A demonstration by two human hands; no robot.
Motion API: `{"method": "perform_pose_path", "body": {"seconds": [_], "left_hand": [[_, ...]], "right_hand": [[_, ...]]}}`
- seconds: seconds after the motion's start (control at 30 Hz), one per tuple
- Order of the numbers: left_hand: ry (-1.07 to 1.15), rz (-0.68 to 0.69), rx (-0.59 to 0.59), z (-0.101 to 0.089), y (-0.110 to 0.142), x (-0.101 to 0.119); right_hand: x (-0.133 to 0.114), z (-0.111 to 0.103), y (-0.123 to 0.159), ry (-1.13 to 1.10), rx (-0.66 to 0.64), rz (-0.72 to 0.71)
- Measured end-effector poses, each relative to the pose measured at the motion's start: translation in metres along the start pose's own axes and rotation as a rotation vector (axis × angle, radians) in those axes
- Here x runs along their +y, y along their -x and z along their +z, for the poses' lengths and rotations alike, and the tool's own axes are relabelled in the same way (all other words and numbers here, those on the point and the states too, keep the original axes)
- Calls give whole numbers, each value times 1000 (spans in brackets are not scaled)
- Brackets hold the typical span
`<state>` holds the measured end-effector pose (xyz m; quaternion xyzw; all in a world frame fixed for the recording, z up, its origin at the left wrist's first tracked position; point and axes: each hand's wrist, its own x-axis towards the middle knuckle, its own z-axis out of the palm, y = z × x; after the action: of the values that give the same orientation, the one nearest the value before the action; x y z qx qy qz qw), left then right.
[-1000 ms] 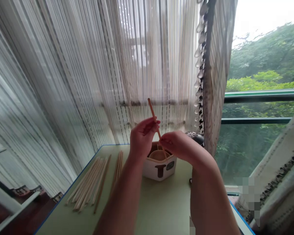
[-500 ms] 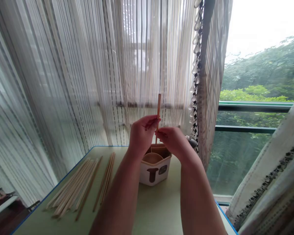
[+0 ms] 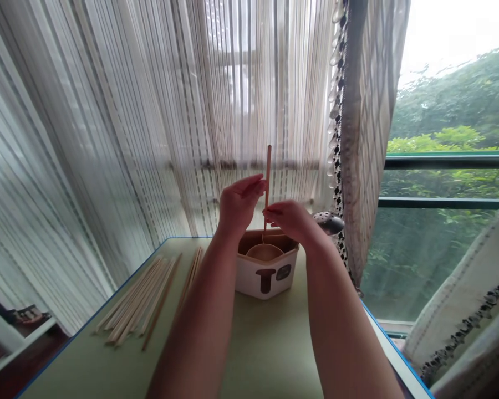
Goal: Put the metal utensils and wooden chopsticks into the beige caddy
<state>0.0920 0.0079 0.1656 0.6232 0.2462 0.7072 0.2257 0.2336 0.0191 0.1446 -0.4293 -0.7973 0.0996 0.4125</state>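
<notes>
Pale-green worktop [image 3: 270,343], blue-edged, before sheer striped curtain [image 3: 170,111]. Right hand [image 3: 291,219]: fingers pinching slim brown wooden stick [image 3: 268,163], near-upright above white, brown-lined box [image 3: 245,280]. Left hand [image 3: 238,208] beside stick, grip unclear. Worktop surface shows between forearms [image 3: 210,299].

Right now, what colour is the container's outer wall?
The container is white outside, with dark markings on the front; the head view shows it.

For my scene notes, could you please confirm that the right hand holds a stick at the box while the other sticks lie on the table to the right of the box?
Not quite: in the head view, the other sticks lie on the table to the left of the box. The right hand does hold a stick at the box.
</notes>
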Motion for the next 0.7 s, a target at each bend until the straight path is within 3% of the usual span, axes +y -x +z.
{"method": "perform_pose_path", "body": {"seconds": [0.37,0.5,0.7], "left_hand": [[-14,-35,-11,1,-4,-27],[-24,-115,-21,-6,-5,-35],[-99,-136,13,-9,-6,-42]], "right_hand": [[-12,0,-2,90,2,33],[-11,7,-5,38,107,45],[1,21,-9,51,60,80]]}}
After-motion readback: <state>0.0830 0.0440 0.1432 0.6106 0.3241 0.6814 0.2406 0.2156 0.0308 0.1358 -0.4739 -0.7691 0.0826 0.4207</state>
